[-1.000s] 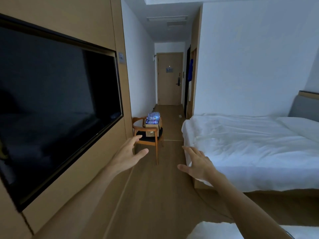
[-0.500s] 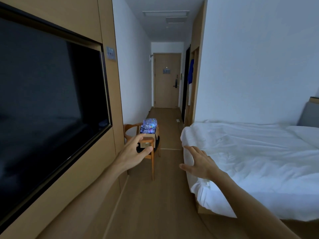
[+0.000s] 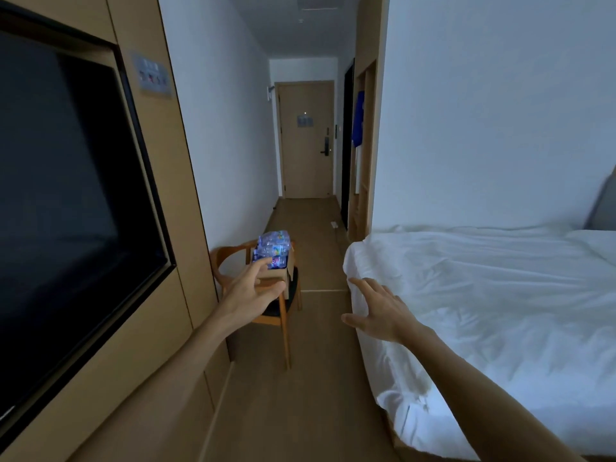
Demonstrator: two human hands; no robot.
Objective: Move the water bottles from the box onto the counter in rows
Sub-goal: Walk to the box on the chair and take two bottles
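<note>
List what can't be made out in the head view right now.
- Water bottles: too small and wrapped in glare; count unreadable.
- Box: its lower front is hidden behind the left hand.
- Counter: none shows in this view.
- Chair: seat largely covered by the box and left hand.
- Door sign: too small to read.
- Right hand: open, holds nothing; its palm faces away.

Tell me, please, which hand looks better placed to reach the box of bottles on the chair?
Probably the left hand: it is open and lines up with the box on the chair. The right hand, also open, hovers by the bed corner, off to the side.
</note>
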